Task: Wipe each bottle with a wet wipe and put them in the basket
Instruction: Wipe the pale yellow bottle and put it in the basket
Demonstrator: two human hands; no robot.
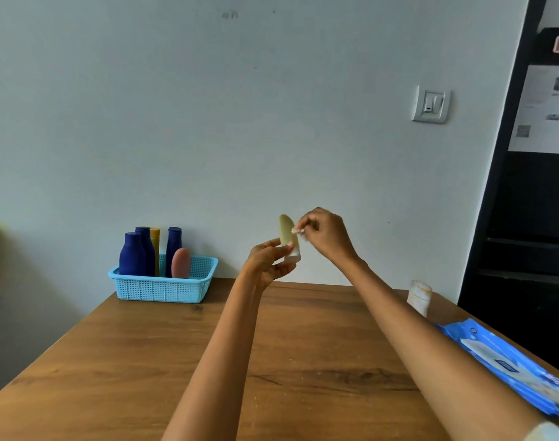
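Observation:
My left hand holds a small olive-green bottle upright above the far middle of the table, gripping its lower clear end. My right hand pinches a crumpled white wet wipe against the bottle's right side. A light blue basket stands at the far left of the table. In it stand three dark blue bottles, a yellow bottle and a pink bottle.
A white bottle stands at the far right table edge. A blue pack of wet wipes lies along the right edge. The wooden table meets a pale wall behind. A black shelf unit rises on the right.

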